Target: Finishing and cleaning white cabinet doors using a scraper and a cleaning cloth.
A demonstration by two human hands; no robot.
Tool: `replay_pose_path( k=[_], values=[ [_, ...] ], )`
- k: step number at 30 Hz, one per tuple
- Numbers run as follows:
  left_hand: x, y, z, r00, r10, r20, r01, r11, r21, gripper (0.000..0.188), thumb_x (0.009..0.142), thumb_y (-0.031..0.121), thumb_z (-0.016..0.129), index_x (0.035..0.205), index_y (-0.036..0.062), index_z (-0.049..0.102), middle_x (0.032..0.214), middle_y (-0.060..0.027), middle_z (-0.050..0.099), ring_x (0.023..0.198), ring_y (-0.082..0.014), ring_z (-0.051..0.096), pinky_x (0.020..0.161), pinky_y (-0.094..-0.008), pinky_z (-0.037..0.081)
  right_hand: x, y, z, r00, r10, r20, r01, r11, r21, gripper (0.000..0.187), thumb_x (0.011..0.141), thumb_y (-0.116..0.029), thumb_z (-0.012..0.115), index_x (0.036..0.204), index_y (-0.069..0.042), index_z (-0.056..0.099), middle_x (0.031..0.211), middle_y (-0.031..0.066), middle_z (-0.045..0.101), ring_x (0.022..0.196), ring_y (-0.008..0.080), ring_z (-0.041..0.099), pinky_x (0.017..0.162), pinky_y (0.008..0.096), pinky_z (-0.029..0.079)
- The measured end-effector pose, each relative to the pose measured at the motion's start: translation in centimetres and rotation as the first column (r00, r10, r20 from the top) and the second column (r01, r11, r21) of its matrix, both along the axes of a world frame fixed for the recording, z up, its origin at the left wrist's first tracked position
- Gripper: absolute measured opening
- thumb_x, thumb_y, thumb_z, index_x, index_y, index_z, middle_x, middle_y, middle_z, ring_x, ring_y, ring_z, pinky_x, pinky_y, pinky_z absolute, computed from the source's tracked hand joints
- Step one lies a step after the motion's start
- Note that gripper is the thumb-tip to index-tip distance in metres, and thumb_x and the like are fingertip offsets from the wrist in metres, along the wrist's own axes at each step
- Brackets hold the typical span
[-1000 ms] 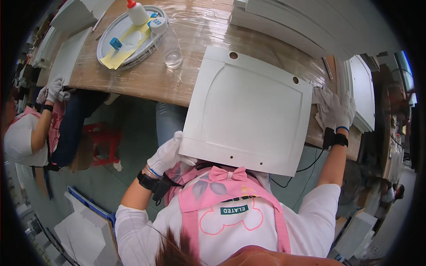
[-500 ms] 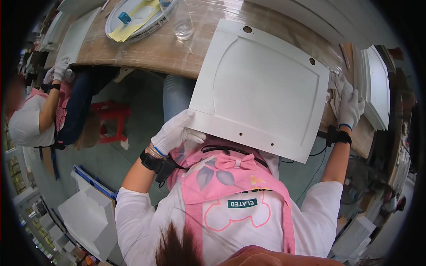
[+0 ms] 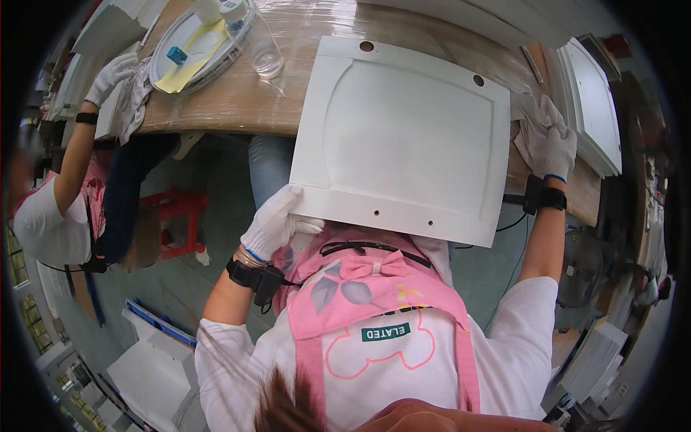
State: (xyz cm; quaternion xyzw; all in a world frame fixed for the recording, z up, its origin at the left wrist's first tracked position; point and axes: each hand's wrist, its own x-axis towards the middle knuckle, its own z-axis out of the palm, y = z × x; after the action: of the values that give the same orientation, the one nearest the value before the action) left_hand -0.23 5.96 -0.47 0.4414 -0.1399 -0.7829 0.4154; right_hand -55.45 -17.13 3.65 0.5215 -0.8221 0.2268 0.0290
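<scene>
A white panel (image 3: 414, 137) with a raised frame and small round holes lies flat, its far part over the table and its near edge by my apron. My left hand (image 3: 277, 222), in a white glove, grips the panel's near left corner, thumb on top and fingers beneath the edge. Just beyond the panel's right edge, my gloved right hand (image 3: 556, 147) is closed on a crumpled grey-white cloth (image 3: 529, 119) on the table. Part of that hand's fingers is hidden by the cloth.
Far left on the table (image 3: 324, 18) stand a round white lid (image 3: 229, 59), yellow paper (image 3: 188, 74), a blue block (image 3: 176, 55) and a clear cup (image 3: 268, 63). White panels (image 3: 596, 101) are stacked at right. A co-worker's gloved hand (image 3: 111, 75) and a red stool (image 3: 183, 205) are at left.
My right hand has gathered the cloth up into its grip. My left hand keeps hold of the panel corner. The co-worker's hand has reached farther across, beside a cloth near the lid.
</scene>
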Motion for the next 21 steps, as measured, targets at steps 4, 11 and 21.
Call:
replay_pose_path(
  k=[4,11,21],
  values=[
    [-0.1,0.4,0.0,0.999,0.008,-0.048,-0.008,1.0,-0.001,0.043,0.104,0.031,0.042,0.124,-0.0065,0.047,0.1,-0.0241,0.065,0.078,-0.0302,0.069,0.068,-0.0379,0.062,1.5,2.9,6.1,0.878,0.188,0.441,-0.042,0.947,-0.319,0.033,0.091,-0.016,0.057,0.117,0.004,0.056,0.102,0.0077,0.064,0.084,0.0148,0.06,0.075,0.0288,0.05],
    [-0.5,0.0,-0.5,0.991,0.014,-0.133,-0.02,0.999,-0.046,0.048,0.104,0.032,0.042,0.128,-0.0088,0.043,0.104,-0.0277,0.063,0.081,-0.0334,0.07,0.07,-0.0411,0.063,7.9,1.3,5.8,0.56,0.75,0.353,-0.668,0.66,-0.343,0.04,0.094,-0.021,0.055,0.129,-0.001,0.053,0.11,0.0112,0.064,0.105,0.0239,0.062,0.087,0.0344,0.052],
    [-0.6,-0.2,-0.8,0.993,0.019,-0.118,-0.021,1.0,-0.019,0.041,0.103,0.028,0.044,0.13,-0.003,0.045,0.102,-0.0256,0.065,0.078,-0.0363,0.07,0.067,-0.0421,0.062,36.6,5.5,0.7,0.509,0.86,-0.028,-0.839,0.503,0.209,0.089,0.083,-0.059,0.058,0.148,-0.003,0.033,0.151,0.028,0.029,0.142,0.0452,0.024,0.117,0.0543,0.018]
  ],
)
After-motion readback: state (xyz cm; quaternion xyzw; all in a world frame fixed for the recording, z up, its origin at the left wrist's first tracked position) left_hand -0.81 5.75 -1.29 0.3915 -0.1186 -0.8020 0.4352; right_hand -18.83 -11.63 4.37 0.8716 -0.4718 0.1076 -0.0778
